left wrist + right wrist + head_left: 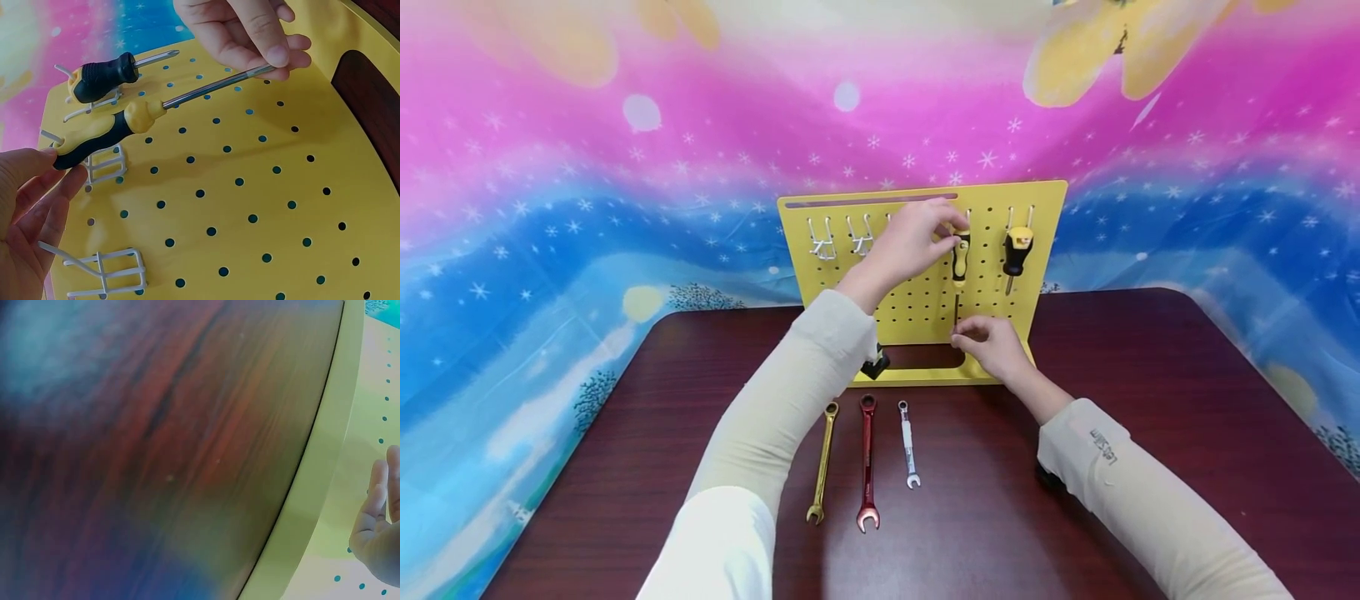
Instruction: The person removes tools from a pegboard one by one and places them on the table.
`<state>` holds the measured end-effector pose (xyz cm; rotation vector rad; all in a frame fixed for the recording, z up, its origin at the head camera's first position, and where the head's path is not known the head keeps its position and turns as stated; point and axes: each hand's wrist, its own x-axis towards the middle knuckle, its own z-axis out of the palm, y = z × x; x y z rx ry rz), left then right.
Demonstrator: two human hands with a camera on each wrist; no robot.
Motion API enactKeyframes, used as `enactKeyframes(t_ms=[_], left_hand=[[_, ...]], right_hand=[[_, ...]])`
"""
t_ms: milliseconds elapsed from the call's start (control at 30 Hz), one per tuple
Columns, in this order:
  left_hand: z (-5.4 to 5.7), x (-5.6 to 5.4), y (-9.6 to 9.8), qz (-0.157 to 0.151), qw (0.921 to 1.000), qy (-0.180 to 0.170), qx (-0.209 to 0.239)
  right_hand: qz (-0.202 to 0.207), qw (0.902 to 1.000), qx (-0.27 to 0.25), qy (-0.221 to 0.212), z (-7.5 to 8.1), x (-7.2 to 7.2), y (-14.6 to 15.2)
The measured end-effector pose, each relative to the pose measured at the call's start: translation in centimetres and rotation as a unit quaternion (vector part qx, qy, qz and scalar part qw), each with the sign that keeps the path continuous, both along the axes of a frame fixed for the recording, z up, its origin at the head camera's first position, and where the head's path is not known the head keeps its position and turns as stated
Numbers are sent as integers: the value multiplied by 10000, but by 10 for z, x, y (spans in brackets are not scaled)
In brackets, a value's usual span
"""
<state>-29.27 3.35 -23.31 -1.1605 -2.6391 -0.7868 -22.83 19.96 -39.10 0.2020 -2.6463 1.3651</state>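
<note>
So the left hand (921, 237) is pinching the handle end of a long screwdriver (960, 260), thumb on one side and fingertip on the other, while the right hand (991, 346) is clamping the metal shaft near its tip between thumb and finger. The screwdriver is hanging handle up, tip down, in front of a yellow pegboard (925, 377), toward the right half. In the left wrist view a white hook prong (50, 135) is poking out right at the handle's end, but I can't tell if it's going through the handle.

Just to the right of that, a stubby black and yellow screwdriver (1017, 250) is hanging on its own hook, tip pointing down. Over on the left side of the board, a couple of white wire hooks (822, 246) are sticking out with nothing on them.

Down on the dark wood table (985, 517), three wrenches are lying in a row in front of the board: a gold one (823, 467), a red one (868, 458) in the middle and a smaller silver one (908, 442). Behind everything, a pink and blue cloth (715, 142) is covering the wall side.
</note>
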Motion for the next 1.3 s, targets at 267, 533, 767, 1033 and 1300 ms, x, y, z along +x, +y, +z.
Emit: enactKeyframes(t_ms=[267,533,767,1033,1300], left_hand=[[0,3,-1,-8,10000,28,0],[1,7,-3,-86,10000,35,-14],[0,9,-4,-135,9999,25,-61],[-2,9,-5,-149,9998,107,-44],[-2,10,-5,-266,9994,215,21]], right_hand=[[141,9994,178,259,2,8,3],[323,9983,298,372,4,16,3],[503,9969,213,561,5,22,3],[482,9963,208,679,3,26,3],[459,9965,175,679,5,30,1]])
